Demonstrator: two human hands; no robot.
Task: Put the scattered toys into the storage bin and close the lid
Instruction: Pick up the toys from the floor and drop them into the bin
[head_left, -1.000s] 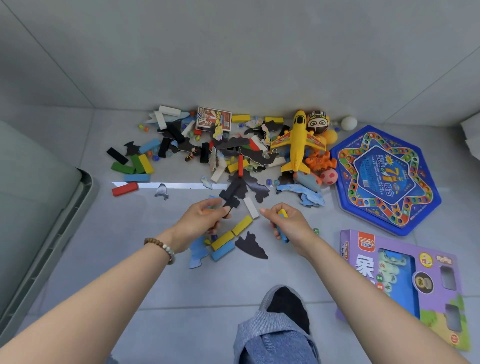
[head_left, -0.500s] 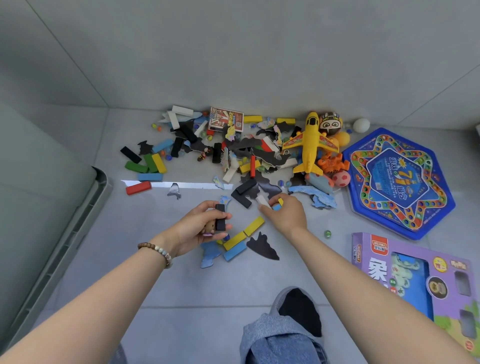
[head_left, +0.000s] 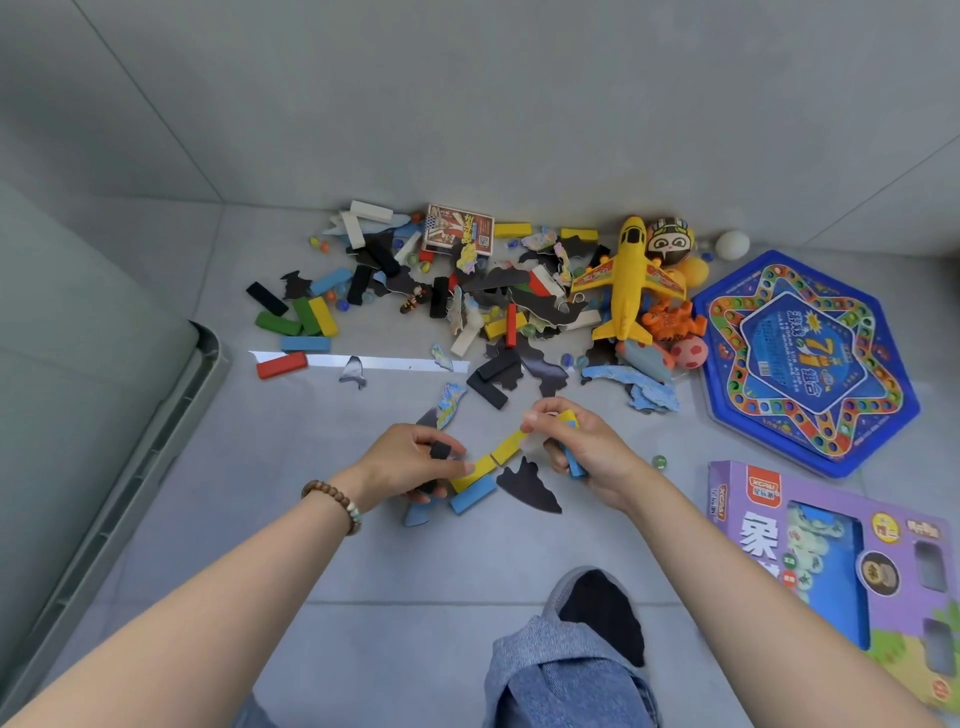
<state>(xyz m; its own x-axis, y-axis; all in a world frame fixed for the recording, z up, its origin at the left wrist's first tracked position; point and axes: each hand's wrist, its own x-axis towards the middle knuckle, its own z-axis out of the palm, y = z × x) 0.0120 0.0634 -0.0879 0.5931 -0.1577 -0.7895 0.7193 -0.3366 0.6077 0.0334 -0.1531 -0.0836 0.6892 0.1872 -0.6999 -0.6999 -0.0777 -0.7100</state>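
The left hand (head_left: 410, 460) is low over the floor (head_left: 467, 566), its grip curled tight on a black block (head_left: 440, 450). Its thumb tip reaches to a yellow block (head_left: 470, 475) lying on the tiles. The right hand (head_left: 592, 449) has its grip wrapped round a blue block (head_left: 574, 463), with a small yellow piece (head_left: 567, 415) pinched at the fingertips.

Between the two hands a second yellow block (head_left: 506, 447) lies end to end with the first. A flat blue block (head_left: 472, 494) lies just below them, with a black puzzle piece (head_left: 530, 486) beside it. A green marble (head_left: 658, 461) sits near the right wrist.

The main toy pile (head_left: 467, 301), including a yellow plane (head_left: 628, 280), lies beyond both hands by the wall. The storage bin (head_left: 171, 441) shows at the left edge, well apart from the left hand.
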